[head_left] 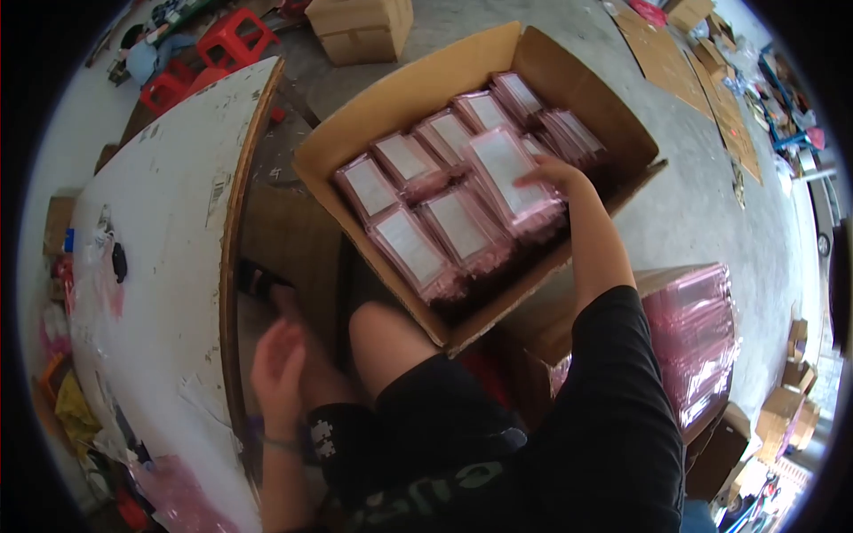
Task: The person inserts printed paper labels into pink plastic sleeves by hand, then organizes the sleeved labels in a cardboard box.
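My right hand (553, 175) reaches into a cardboard box (395, 100), its fingers closed on the upper edge of a stack of pink-edged clear plastic packets (502, 169). That stack sits tilted, higher than the others. Around it, several similar packet stacks (409, 249) stand in rows inside the box, with a dark gap along the near side. My left hand (278, 364) is raised over my legs beside the white table's edge, away from the box. It is slightly blurred, with its fingers loosely curled apart and nothing visible in them.
A white-topped table (160, 258) runs along the left, holding dark keys or a similar small item (119, 262) and pink plastic film (182, 493). At the right, another box holds shiny pink packets (693, 338). Red stools (235, 40) and a closed carton (362, 28) stand farther back.
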`<act>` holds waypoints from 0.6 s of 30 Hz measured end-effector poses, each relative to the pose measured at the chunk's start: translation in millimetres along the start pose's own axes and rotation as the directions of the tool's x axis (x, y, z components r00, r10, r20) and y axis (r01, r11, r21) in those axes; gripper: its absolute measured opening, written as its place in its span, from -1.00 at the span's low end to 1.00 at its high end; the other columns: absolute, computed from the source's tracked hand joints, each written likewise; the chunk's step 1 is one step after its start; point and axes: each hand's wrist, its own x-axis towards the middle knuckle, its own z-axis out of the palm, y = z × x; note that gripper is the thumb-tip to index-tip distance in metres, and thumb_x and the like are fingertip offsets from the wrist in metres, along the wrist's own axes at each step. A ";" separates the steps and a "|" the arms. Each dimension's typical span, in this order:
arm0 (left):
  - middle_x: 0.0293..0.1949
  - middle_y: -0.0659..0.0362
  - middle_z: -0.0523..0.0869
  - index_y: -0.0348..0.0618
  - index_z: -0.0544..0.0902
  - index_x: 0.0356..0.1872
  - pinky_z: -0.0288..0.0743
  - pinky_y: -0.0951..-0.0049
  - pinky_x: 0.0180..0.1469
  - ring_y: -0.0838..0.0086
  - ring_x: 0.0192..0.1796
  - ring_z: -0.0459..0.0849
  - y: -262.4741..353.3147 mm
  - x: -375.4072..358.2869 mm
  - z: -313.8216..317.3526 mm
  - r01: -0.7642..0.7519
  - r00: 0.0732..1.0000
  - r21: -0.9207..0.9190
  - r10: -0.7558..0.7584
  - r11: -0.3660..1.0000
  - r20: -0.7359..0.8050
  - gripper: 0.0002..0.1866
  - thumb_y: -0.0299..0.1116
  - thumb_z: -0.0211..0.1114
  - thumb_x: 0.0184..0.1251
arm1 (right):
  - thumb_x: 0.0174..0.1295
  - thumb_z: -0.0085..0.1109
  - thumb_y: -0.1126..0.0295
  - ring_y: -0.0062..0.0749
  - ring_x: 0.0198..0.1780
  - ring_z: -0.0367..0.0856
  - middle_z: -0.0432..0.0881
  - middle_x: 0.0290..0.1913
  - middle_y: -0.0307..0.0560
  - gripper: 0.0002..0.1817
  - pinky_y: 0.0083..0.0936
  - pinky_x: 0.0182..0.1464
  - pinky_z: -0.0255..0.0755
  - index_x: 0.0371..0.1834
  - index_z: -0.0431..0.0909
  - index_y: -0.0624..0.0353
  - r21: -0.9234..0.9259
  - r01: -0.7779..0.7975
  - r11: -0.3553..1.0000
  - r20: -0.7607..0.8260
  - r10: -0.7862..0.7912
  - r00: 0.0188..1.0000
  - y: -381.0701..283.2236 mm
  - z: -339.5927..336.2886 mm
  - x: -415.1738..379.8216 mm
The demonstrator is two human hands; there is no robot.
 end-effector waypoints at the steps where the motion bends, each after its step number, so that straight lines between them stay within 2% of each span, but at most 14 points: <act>1: 0.18 0.03 0.65 -0.31 0.44 0.36 0.47 0.40 0.33 0.38 0.24 0.62 -8.9 -16.0 -12.8 0.031 0.999 0.035 -0.029 0.999 -0.044 -0.50 -0.55 0.28 0.43 | -0.09 0.64 0.36 -0.31 0.26 0.57 0.64 0.19 -0.02 -0.09 -0.30 0.35 0.38 0.42 0.42 0.25 -0.042 -0.024 0.999 0.002 0.024 1.000 -1.7 0.7 2.5; 3: 0.16 0.04 0.66 -0.31 0.47 0.33 0.50 0.40 0.29 0.39 0.20 0.64 -22.0 -48.4 -36.5 0.156 0.980 0.090 -0.142 0.984 -0.140 -0.53 -0.55 0.29 0.43 | -0.12 0.67 0.34 -0.33 0.26 0.56 0.66 0.18 0.00 -0.05 -0.29 0.34 0.37 0.43 0.42 0.25 -0.117 -0.074 0.990 0.002 0.075 0.997 -7.2 7.4 0.1; 6: 0.12 0.05 0.68 -0.32 0.49 0.31 0.52 0.41 0.26 0.40 0.17 0.66 -43.1 -88.3 -60.3 0.280 0.934 0.129 -0.239 0.951 -0.268 -0.55 -0.54 0.30 0.43 | -0.13 0.68 0.36 -0.35 0.15 0.63 0.66 0.17 0.08 0.01 -0.34 0.21 0.47 0.49 0.37 0.26 -0.468 -0.197 0.862 -0.291 0.060 0.955 57.9 9.4 58.0; 9: 0.09 0.07 0.70 -0.33 0.51 0.29 0.52 0.42 0.25 0.43 0.15 0.66 -69.6 -112.4 -75.7 0.309 0.924 0.139 -0.262 0.941 -0.279 -0.57 -0.53 0.30 0.44 | -0.11 0.67 0.39 -0.35 -0.01 0.70 0.67 0.15 0.14 -0.02 -0.39 0.07 0.55 0.48 0.39 0.28 -0.128 -0.018 0.992 -0.325 -0.024 0.945 90.0 12.2 78.8; 12: 0.06 0.09 0.71 -0.33 0.52 0.27 0.52 0.43 0.24 0.46 0.13 0.66 -80.8 -113.5 -71.0 0.352 0.904 0.091 -0.313 0.932 -0.292 -0.59 -0.54 0.29 0.44 | -0.06 0.63 0.46 -0.41 -0.14 0.72 0.66 0.15 0.17 -0.13 -0.44 -0.06 0.60 0.43 0.46 0.26 0.002 0.040 0.999 -0.367 -0.036 0.929 91.5 14.5 74.3; 15: 0.06 0.10 0.71 -0.32 0.53 0.27 0.52 0.44 0.23 0.47 0.12 0.66 -78.9 -100.7 -60.7 0.362 0.910 0.085 -0.332 0.928 -0.248 -0.60 -0.54 0.29 0.44 | 0.06 0.56 0.22 -0.24 0.00 0.73 0.61 0.24 0.21 -0.22 -0.30 0.10 0.57 0.41 0.51 0.17 0.153 0.114 0.982 -0.319 -0.060 0.946 112.5 8.5 80.4; 16: 0.06 0.10 0.71 -0.31 0.53 0.27 0.52 0.44 0.23 0.46 0.11 0.67 -79.3 -97.2 -57.7 0.354 0.917 0.114 -0.320 0.928 -0.237 -0.60 -0.53 0.29 0.44 | 0.08 0.50 0.15 -0.17 0.16 0.61 0.56 0.32 0.17 -0.22 -0.18 0.22 0.43 0.41 0.52 0.12 -0.086 0.031 0.996 -0.404 -0.064 0.913 107.7 13.1 74.2; 17: 0.06 0.10 0.71 -0.30 0.54 0.27 0.52 0.43 0.22 0.46 0.11 0.67 -79.4 -94.3 -55.1 0.344 0.924 0.143 -0.307 0.928 -0.227 -0.60 -0.52 0.30 0.43 | 0.09 0.45 0.07 -0.09 0.32 0.49 0.50 0.40 0.14 -0.23 -0.06 0.34 0.30 0.41 0.52 0.08 -0.311 -0.074 0.947 -0.480 -0.090 0.873 94.7 23.7 64.9; 18: 0.06 0.09 0.71 -0.29 0.54 0.26 0.53 0.43 0.21 0.45 0.10 0.68 -79.1 -93.3 -53.6 0.333 0.931 0.172 -0.294 0.927 -0.218 -0.60 -0.52 0.30 0.43 | 0.10 0.39 -0.01 -0.02 0.48 0.37 0.44 0.47 0.10 -0.23 0.06 0.46 0.16 0.42 0.52 0.04 -0.507 -0.192 0.840 -0.542 -0.137 0.829 80.4 33.7 54.8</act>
